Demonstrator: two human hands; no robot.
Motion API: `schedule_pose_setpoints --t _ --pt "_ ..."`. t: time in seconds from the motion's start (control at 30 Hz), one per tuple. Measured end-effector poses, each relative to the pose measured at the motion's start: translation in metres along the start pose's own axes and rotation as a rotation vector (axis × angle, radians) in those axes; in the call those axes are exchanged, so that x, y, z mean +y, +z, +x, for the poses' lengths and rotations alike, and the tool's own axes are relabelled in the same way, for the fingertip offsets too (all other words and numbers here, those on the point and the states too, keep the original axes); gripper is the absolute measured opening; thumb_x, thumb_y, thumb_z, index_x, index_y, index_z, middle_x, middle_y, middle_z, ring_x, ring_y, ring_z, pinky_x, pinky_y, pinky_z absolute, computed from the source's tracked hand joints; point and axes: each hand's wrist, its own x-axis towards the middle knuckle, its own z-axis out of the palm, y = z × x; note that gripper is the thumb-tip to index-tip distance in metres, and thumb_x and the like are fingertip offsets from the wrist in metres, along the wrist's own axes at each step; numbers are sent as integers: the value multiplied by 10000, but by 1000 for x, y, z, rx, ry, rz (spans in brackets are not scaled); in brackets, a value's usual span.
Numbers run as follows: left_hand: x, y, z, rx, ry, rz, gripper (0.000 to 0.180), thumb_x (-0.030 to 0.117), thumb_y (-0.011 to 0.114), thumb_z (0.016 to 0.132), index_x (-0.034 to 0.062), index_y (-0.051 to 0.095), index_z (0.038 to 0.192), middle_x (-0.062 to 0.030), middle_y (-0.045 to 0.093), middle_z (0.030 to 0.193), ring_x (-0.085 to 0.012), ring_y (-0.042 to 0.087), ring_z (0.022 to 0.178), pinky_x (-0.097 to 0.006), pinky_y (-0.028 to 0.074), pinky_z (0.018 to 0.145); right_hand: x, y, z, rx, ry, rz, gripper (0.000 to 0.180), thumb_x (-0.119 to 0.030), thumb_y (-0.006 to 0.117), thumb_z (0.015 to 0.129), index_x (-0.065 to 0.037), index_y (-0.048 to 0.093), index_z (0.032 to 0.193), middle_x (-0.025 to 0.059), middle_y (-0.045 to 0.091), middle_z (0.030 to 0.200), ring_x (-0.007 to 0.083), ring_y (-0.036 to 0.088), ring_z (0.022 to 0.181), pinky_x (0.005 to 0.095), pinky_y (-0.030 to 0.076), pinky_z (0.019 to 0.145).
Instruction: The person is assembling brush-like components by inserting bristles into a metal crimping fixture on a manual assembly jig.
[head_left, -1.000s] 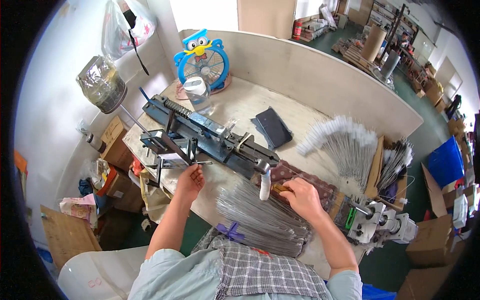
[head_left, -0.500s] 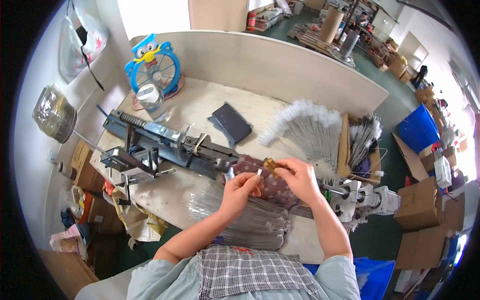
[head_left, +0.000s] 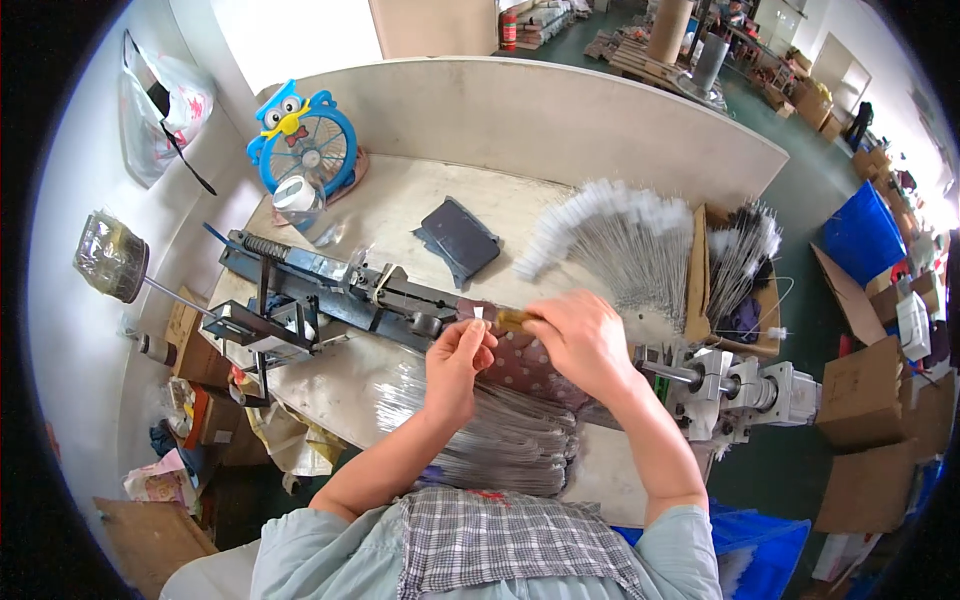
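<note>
My left hand (head_left: 458, 368) is closed in a pinch, and a small white piece (head_left: 478, 312) sticks up from between thumb and forefinger. Just right of it, my right hand (head_left: 585, 338) grips a brass-coloured block-like tool (head_left: 512, 320), its end close to the white piece. Whether the two touch I cannot tell. Beneath both hands lies a brown polka-dot cloth (head_left: 525, 362). A thick bundle of thin metal wires (head_left: 510, 445) rests on the table nearer to me.
A metal bench fixture (head_left: 340, 290) runs along the left. Behind my hands fan out white-tipped wire brushes (head_left: 620, 240), beside a cardboard box (head_left: 698, 285) of more. A motorised spindle (head_left: 735, 390) stands right. Farther back are a dark flat case (head_left: 460, 240) and a blue fan (head_left: 312, 150).
My right hand has turned over and shifted left, bringing the brass-coloured tool toward the white piece. My left hand has moved slightly left and up. The whole view has tilted a little.
</note>
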Motion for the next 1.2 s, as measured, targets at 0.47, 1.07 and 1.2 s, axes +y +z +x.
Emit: schedule_pose_setpoints --t 0.47,1.07,1.2 --pt "9 -10 2 -181 -171 80 361 343 436 976 20 595 983 -62 623 803 -118 613 727 -233 477 659 -4 35 22 -255 322 301 174 -215 605 801 -63 674 852 121 648 816 312 600 788 407 472 699" --pt "4 3 1 -17 -171 -414 185 195 507 924 29 576 967 -63 626 930 -156 617 873 -285 482 778 -30 56 1 145 42 -203 251 -154 701 716 -105 676 961 7 618 955 206 555 937 358 420 777" --pt "0 1 2 -14 -111 -387 151 148 532 911 21 574 979 -62 625 929 -141 616 871 -278 489 774 -29 56 0 163 -38 -203 230 -144 698 710 -130 687 939 11 617 950 206 555 939 361 420 775"
